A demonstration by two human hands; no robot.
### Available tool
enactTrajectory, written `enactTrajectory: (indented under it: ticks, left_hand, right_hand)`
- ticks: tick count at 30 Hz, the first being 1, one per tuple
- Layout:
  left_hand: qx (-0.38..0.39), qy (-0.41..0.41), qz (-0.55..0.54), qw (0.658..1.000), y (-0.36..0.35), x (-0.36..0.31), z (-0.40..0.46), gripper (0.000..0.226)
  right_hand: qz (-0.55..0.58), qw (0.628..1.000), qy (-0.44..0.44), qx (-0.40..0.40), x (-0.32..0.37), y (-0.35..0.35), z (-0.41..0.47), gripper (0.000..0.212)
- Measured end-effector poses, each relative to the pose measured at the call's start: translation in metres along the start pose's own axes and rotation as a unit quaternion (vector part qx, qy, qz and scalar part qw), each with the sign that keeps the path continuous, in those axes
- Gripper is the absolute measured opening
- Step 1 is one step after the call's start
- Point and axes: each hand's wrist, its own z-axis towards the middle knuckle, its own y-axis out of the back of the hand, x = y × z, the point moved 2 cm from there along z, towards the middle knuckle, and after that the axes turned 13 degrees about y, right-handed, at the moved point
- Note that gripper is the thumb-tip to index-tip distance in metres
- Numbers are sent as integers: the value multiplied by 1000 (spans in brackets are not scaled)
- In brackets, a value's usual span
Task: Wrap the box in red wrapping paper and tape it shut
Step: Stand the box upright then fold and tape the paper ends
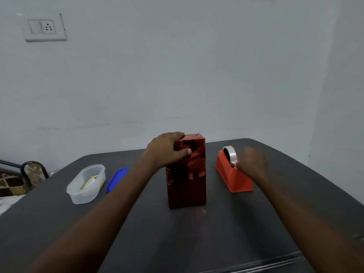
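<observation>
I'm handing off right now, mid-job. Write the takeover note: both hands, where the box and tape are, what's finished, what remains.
Left hand: grips the top of the box, thumb on the near face, holding it upright.
Right hand: at the tape roll on the red tape dispenser; motion-blurred, so its grip can't be read.
Position: the box stands mid-table, with the dispenser apart on its right.
Done: red paper covers every visible side of the box.
Left: probably pull a strip of tape and seal the top fold. Whether earlier seams are taped cannot be seen.
</observation>
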Motion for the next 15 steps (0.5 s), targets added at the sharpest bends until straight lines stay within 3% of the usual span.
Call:
enactTrajectory:
  ticks: [6, 10, 15]
  left_hand:
    - [5, -2, -12, 1000, 2, -1, -2, 80]
    - [10, 5, -11, 1000, 2, 0, -1, 81]
    - [15, 7, -17, 1000, 3, -2, -3, 80]
  right_hand:
    - [195, 973, -114, 50, -12, 2, 7, 11]
    - [316, 926, -193, 73, -13, 4, 10, 14]
    - [403, 899, -172, 10, -12, 7, 11, 38]
